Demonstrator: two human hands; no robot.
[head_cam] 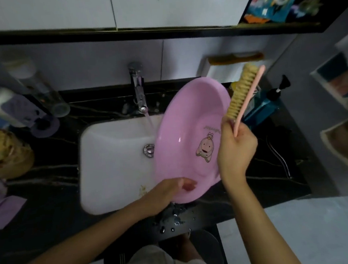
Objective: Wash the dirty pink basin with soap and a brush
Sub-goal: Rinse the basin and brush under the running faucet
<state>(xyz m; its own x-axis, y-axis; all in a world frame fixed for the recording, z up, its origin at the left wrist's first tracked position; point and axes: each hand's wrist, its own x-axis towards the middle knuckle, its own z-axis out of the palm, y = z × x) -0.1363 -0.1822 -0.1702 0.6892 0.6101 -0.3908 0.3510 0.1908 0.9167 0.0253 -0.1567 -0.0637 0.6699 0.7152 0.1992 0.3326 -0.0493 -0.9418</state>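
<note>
Over the sink point(108, 165), left hand point(166, 193) gripping the tilted pink basin point(185, 130) by its near rim, right hand point(236, 153) holding the brush point(242, 93) clear, I'd brace that rim and lay bristles flat.

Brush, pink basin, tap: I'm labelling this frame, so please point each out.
brush point(241, 92), head view, on the bristles.
pink basin point(181, 135), head view, on its inner bottom.
tap point(139, 92), head view, on the metal spout.

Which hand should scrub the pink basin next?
The right hand: it grips the brush, bristles raised beside the basin. The left hand is busy holding the basin's near rim, tilting it over the sink.
</note>
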